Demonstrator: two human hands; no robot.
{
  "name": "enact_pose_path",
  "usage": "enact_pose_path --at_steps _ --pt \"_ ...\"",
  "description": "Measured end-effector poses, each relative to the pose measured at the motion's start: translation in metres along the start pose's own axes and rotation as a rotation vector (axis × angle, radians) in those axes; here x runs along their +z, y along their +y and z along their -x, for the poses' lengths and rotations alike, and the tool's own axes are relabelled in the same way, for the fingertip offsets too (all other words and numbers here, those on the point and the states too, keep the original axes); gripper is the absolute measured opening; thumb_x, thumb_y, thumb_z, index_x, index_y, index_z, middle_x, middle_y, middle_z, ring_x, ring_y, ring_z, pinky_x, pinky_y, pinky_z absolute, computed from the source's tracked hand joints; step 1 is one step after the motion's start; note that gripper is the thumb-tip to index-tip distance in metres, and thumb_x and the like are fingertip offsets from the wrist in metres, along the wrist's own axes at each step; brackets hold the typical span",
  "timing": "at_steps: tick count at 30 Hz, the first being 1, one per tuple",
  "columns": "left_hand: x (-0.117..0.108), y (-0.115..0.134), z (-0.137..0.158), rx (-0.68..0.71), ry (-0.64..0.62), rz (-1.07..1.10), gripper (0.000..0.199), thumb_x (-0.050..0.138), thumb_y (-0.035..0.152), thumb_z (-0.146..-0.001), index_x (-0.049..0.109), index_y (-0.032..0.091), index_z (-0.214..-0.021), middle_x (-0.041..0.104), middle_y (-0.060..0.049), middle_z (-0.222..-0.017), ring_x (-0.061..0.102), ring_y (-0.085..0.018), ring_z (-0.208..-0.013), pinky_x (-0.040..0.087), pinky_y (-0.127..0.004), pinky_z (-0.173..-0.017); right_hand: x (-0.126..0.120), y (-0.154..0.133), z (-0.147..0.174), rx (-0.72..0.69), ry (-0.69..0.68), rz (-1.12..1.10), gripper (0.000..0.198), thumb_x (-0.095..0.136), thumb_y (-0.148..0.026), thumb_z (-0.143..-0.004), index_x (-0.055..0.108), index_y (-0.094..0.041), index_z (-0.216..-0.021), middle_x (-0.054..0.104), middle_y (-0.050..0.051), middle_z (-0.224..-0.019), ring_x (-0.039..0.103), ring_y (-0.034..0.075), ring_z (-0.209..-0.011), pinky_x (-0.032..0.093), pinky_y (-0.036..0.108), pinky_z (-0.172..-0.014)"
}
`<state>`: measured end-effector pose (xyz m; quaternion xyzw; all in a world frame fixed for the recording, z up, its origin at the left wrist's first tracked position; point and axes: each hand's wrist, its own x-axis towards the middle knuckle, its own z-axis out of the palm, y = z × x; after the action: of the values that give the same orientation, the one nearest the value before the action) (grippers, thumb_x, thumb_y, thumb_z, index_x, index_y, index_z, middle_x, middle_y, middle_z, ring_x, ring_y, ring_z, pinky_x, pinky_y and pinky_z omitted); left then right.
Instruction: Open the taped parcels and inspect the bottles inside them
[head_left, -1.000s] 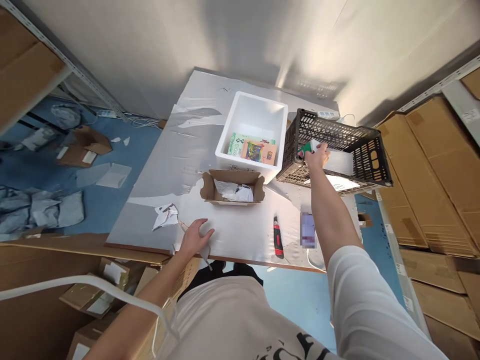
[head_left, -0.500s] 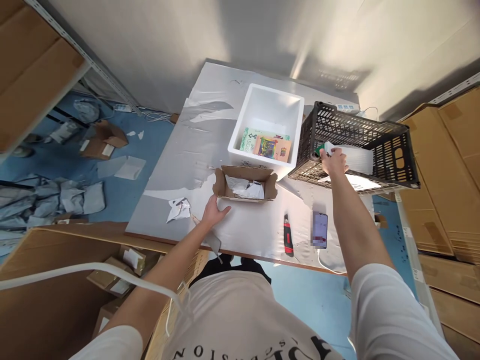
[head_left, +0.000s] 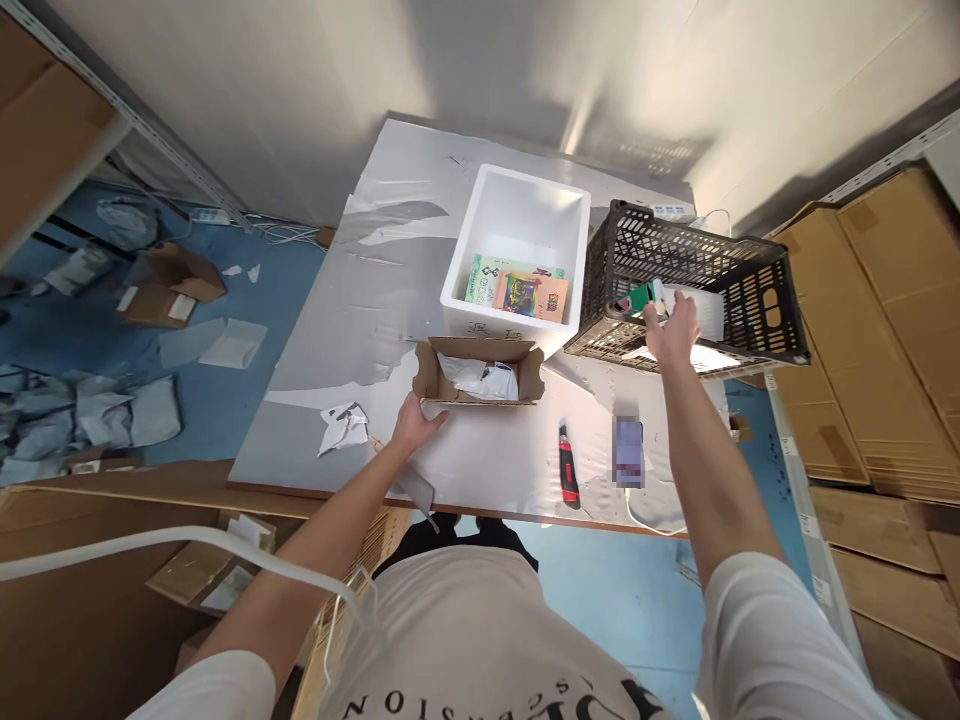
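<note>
My left hand (head_left: pixel 417 426) rests on the table at the front left corner of a small open cardboard box (head_left: pixel 534 384), its thumb spread and its fingertips against the box. Crumpled white paper (head_left: pixel 480 377) lies inside that box. Over the black plastic crate (head_left: pixel 750 235) on the right, my right hand (head_left: pixel 675 328) grips a small green and white box (head_left: pixel 643 297). White sheets (head_left: pixel 709 305) lie in the crate beneath this hand. Behind the cardboard box stands a white foam box (head_left: pixel 532 180) holding a green packet (head_left: pixel 481 277) and an orange one (head_left: pixel 553 298).
On the table (head_left: pixel 360 330) lie a red and black utility knife (head_left: pixel 568 468), a phone (head_left: pixel 628 452) with a white cable, and a torn paper scrap (head_left: pixel 344 429). Stacked cartons (head_left: pixel 825 330) border the right. A large open carton (head_left: pixel 82 580) stands at the lower left.
My right hand has lifted the small green and white box a little, so more of it shows. My left hand stays beside the cardboard box. The whole view has shifted slightly.
</note>
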<state>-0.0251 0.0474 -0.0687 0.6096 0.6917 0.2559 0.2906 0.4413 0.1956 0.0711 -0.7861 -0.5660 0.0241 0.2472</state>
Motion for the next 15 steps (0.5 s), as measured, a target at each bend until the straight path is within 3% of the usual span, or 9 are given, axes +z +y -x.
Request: enact_pose_path --at_steps 2,4,5,7,9,12,15 --pt "0.002 -0.004 -0.002 -0.017 -0.034 -0.005 0.038 0.070 0.040 -0.067 0.057 0.019 -0.097 0.062 -0.011 -0.105 0.059 -0.031 -0.104 0.049 -0.042 -0.086 0.010 -0.007 0.040 0.010 0.094 -0.178 0.043 0.031 -0.043 -0.092 0.043 -0.020 -0.125 0.047 0.017 -0.130 0.048 0.028 -0.119 0.039 0.053 -0.098" --pt "0.007 -0.009 -0.005 -0.075 -0.070 0.000 0.040 0.069 0.039 -0.067 0.056 0.018 -0.098 0.063 -0.011 -0.099 0.062 -0.029 -0.097 0.050 -0.043 -0.084 0.033 -0.021 0.094 0.018 0.030 -0.359 0.038 0.028 -0.035 -0.091 0.047 -0.018 -0.119 0.055 0.016 -0.117 0.055 0.025 -0.108 0.044 0.046 -0.094" --pt "0.010 -0.012 -0.007 -0.104 -0.085 0.014 0.041 0.069 0.039 -0.067 0.056 0.017 -0.099 0.064 -0.011 -0.098 0.063 -0.029 -0.093 0.051 -0.043 -0.083 0.049 -0.031 0.122 0.012 -0.091 -0.433 0.035 0.035 -0.033 -0.087 0.048 -0.017 -0.116 0.058 0.015 -0.111 0.057 0.024 -0.102 0.046 0.044 -0.090" --pt "0.015 -0.015 -0.010 -0.133 -0.094 0.084 0.042 0.067 0.037 -0.069 0.055 0.017 -0.104 0.065 -0.010 -0.098 0.063 -0.026 -0.090 0.051 -0.043 -0.082 0.080 -0.052 0.172 0.002 -0.400 -0.514 0.043 0.052 -0.029 -0.075 0.048 -0.019 -0.116 0.057 0.015 -0.119 0.056 0.026 -0.108 0.048 0.043 -0.090" --pt "0.016 -0.016 -0.011 -0.132 -0.071 0.203 0.040 0.064 0.035 -0.071 0.054 0.019 -0.107 0.065 -0.010 -0.100 0.063 -0.024 -0.092 0.052 -0.041 -0.083 0.102 -0.074 0.206 0.031 -0.573 -0.592 0.046 0.057 -0.028 -0.072 0.047 -0.021 -0.116 0.057 0.013 -0.121 0.055 0.025 -0.110 0.046 0.043 -0.093" --pt "0.006 -0.015 -0.001 -0.127 0.003 0.326 0.035 0.056 0.038 -0.078 0.055 0.019 -0.106 0.065 -0.009 -0.103 0.063 -0.022 -0.096 0.053 -0.038 -0.084 0.106 -0.095 0.231 0.089 -0.579 -0.713 0.035 0.053 -0.033 -0.078 0.047 -0.021 -0.110 0.060 0.010 -0.116 0.057 0.022 -0.108 0.045 0.041 -0.095" --pt "-0.013 -0.013 0.023 -0.073 0.042 0.305 0.039 0.054 0.046 -0.081 0.058 0.018 -0.107 0.062 -0.009 -0.102 0.062 -0.021 -0.095 0.054 -0.035 -0.080 0.084 -0.099 0.247 0.109 -0.532 -0.733 0.030 0.051 -0.042 -0.083 0.050 -0.021 -0.105 0.062 0.010 -0.112 0.059 0.022 -0.103 0.048 0.038 -0.088"
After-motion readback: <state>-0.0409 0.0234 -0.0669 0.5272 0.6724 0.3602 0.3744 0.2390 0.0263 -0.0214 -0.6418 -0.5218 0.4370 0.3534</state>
